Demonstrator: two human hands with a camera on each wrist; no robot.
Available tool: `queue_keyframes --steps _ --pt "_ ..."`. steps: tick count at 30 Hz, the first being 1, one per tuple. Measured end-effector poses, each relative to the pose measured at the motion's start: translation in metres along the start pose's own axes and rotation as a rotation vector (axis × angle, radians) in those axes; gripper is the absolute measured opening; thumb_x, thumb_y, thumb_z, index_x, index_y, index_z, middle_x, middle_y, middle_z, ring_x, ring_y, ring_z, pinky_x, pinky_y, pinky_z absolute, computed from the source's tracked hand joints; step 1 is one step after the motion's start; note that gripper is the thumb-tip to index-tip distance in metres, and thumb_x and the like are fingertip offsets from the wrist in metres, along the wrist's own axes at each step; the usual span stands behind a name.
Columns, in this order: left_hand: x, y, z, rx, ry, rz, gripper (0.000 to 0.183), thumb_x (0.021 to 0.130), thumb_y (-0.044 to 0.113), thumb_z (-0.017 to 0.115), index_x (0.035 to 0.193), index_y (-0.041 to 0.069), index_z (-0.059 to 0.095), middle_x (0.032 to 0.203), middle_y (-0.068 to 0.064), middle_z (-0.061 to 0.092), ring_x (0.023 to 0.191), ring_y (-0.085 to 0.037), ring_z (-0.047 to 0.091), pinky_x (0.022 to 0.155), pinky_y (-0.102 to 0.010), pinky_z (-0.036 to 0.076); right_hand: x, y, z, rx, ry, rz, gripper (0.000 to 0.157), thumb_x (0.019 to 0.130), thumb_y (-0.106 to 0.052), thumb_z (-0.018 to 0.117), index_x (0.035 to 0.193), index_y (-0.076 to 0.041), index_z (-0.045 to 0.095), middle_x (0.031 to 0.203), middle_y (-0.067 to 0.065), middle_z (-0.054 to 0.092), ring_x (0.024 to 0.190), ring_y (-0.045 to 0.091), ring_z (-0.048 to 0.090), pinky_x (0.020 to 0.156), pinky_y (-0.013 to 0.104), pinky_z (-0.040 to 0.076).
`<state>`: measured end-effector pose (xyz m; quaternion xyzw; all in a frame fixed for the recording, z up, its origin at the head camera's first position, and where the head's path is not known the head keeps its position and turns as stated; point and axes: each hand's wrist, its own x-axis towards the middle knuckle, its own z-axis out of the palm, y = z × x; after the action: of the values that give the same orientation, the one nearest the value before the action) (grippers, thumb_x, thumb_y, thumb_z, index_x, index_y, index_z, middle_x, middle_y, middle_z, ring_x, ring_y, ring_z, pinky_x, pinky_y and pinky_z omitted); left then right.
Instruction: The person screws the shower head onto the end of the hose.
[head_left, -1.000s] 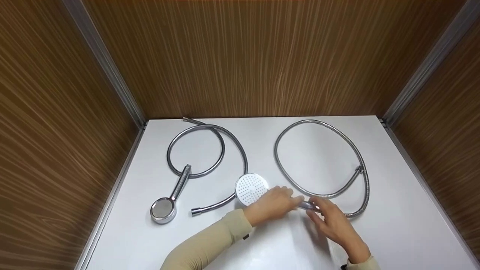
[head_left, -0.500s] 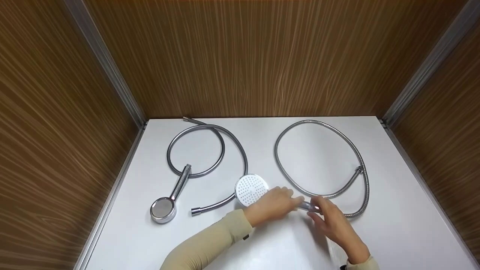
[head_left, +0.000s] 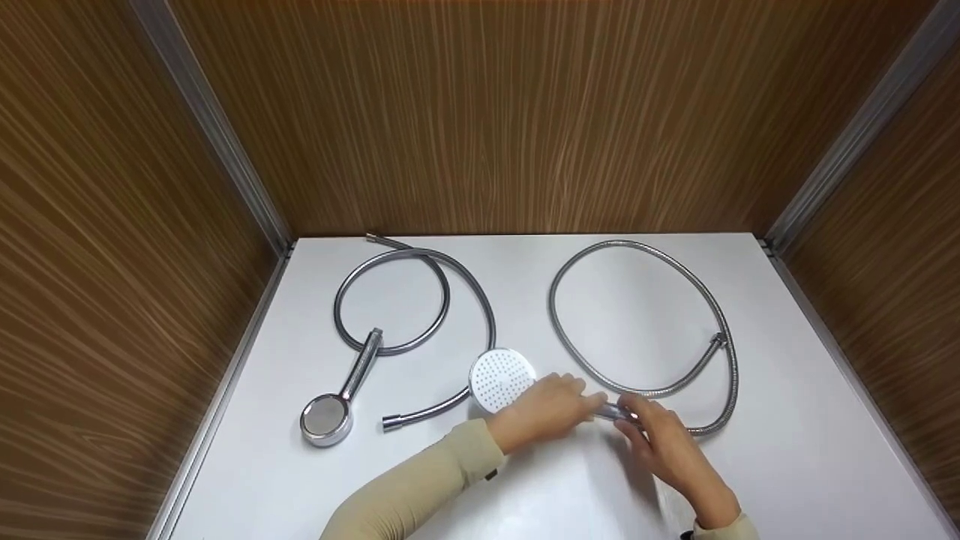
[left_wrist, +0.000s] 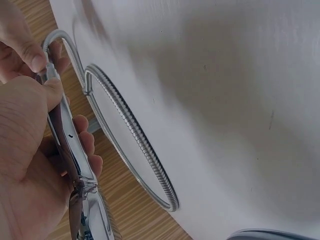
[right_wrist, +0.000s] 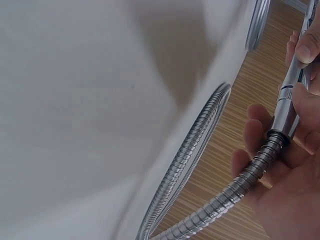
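My left hand [head_left: 551,405] grips the chrome handle of a shower head, whose round white spray face [head_left: 502,381] points up in the head view. At the handle's end, my right hand [head_left: 667,442] holds the end fitting of a metal shower hose between thumb and fingers. In the right wrist view that conical fitting [right_wrist: 286,112] sits against the handle's end, in line with it, and the ribbed hose [right_wrist: 220,202] runs out past the fingers. The left wrist view shows the glossy handle [left_wrist: 75,145] across the left palm. Fingers partly hide the joint.
The held hose loops over the white table [head_left: 810,450] at right. To the left lie a second shower head [head_left: 326,417] and a second coiled hose [head_left: 487,307], passing under the held head. Wood-grain panels [head_left: 480,112] enclose the back and sides.
My right thumb and fingers have shifted slightly around the hose fitting, loosening a little and closing again. The left hand and shower head have stayed almost still.
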<state>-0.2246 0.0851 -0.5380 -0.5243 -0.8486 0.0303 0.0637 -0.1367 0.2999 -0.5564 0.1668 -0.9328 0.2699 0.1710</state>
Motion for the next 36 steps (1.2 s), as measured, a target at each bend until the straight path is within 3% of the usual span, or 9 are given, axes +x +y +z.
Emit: queue_keyframes --steps 6,10,16,19,23,30,36 --pt "0.0006 0.0001 -0.0001 -0.019 -0.02 -0.006 0.028 0.109 0.039 0.054 0.134 0.027 0.059 0.095 0.003 0.067 0.079 -0.012 0.057 0.069 -0.023 0.047 -0.0004 -0.0041 -0.0019 -0.021 -0.038 0.083 0.023 0.093 -0.008 0.078 0.114 -0.008 0.07 0.097 0.001 0.073 0.088 0.021 0.068 0.078 0.045 0.051" --pt "0.0004 0.0003 -0.0003 -0.022 -0.029 -0.01 0.029 0.109 0.039 0.054 0.134 0.027 0.059 0.095 0.003 0.067 0.079 -0.012 0.056 0.07 -0.023 0.047 -0.0005 -0.0041 -0.0017 -0.017 -0.043 0.094 0.021 0.094 -0.009 0.076 0.114 -0.009 0.07 0.098 -0.001 0.073 0.083 0.016 0.066 0.076 0.041 0.049" --pt "-0.0009 0.0002 -0.0001 -0.017 -0.007 -0.012 0.028 0.108 0.037 0.057 0.133 0.028 0.06 0.095 0.003 0.067 0.079 -0.012 0.057 0.071 -0.023 0.048 -0.0019 -0.003 -0.0019 -0.006 -0.03 0.07 0.036 0.087 -0.009 0.083 0.119 -0.008 0.068 0.097 0.001 0.074 0.074 0.008 0.059 0.071 0.033 0.044" --pt "-0.0006 0.0001 0.0005 -0.015 -0.002 -0.012 0.028 0.108 0.037 0.056 0.134 0.028 0.06 0.095 0.004 0.067 0.079 -0.012 0.057 0.071 -0.023 0.047 -0.0009 -0.002 -0.0017 -0.005 -0.02 0.049 0.043 0.082 -0.004 0.086 0.119 -0.007 0.064 0.096 0.004 0.075 0.075 0.013 0.065 0.071 0.034 0.051" --pt "-0.0004 0.0001 0.0011 -0.022 -0.011 -0.008 0.027 0.109 0.037 0.055 0.133 0.028 0.059 0.095 0.004 0.067 0.079 -0.012 0.055 0.07 -0.023 0.046 0.0014 0.0 -0.0009 0.029 -0.012 0.014 0.039 0.08 0.004 0.085 0.11 -0.007 0.062 0.093 0.003 0.076 0.077 0.014 0.07 0.067 0.033 0.058" --pt "0.0005 0.0003 0.0001 -0.04 -0.039 -0.015 0.027 0.109 0.038 0.052 0.134 0.028 0.059 0.096 0.003 0.066 0.08 -0.012 0.055 0.073 -0.023 0.047 0.0027 0.0011 -0.001 0.042 -0.014 0.007 0.036 0.08 0.005 0.085 0.106 -0.009 0.064 0.086 -0.005 0.071 0.069 0.0 0.051 0.061 0.026 0.045" --pt "0.0007 0.0002 0.0004 -0.042 -0.05 -0.015 0.027 0.11 0.037 0.051 0.135 0.028 0.058 0.097 0.003 0.067 0.082 -0.012 0.057 0.075 -0.024 0.049 0.0002 -0.0017 -0.0024 -0.014 -0.024 0.035 0.033 0.084 -0.001 0.084 0.109 -0.012 0.065 0.087 -0.011 0.067 0.071 0.002 0.051 0.068 0.034 0.046"
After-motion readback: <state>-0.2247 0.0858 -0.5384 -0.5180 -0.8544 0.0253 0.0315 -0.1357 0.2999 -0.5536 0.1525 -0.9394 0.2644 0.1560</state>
